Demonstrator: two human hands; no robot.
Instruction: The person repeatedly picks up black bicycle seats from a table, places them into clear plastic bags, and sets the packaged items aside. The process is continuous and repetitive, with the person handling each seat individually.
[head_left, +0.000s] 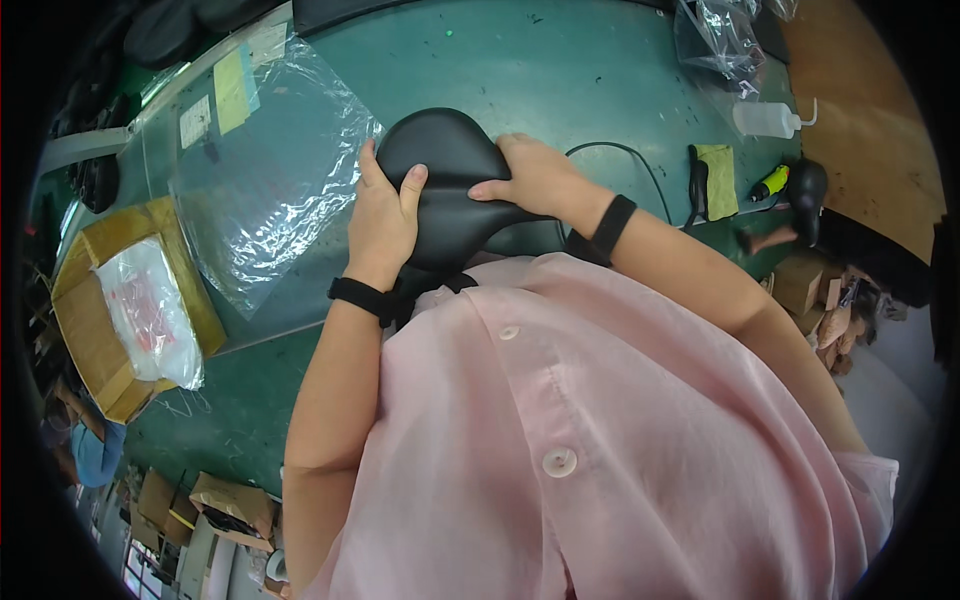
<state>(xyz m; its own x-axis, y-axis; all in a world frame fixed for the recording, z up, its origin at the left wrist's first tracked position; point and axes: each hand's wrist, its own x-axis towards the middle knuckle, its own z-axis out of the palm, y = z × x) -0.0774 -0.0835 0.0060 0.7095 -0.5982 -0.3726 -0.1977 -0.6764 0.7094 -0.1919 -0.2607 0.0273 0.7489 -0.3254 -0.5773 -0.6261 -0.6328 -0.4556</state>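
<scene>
A black bicycle saddle [441, 150] is held between both hands at the near edge of the green table. My left hand [385, 222] grips its left side, thumb lying on top. From the right, my right hand [535, 178] clasps the other side, with its thumb on the upper surface too. The fingers under the saddle are hidden. Left of the saddle, close to my left hand, a clear plastic bag [290, 150] lies spread on the table. A thin black cable [640, 160] curves behind my right hand.
An open cardboard box [85, 290] with stacked plastic bags [150, 310] stands at the left. Toward the right are a white squeeze bottle [765, 119], a yellow-green cloth [716, 180], a bright yellow-green tool [770, 183] and another black saddle [806, 190]. Another person's blue garment [97, 452] shows at lower left.
</scene>
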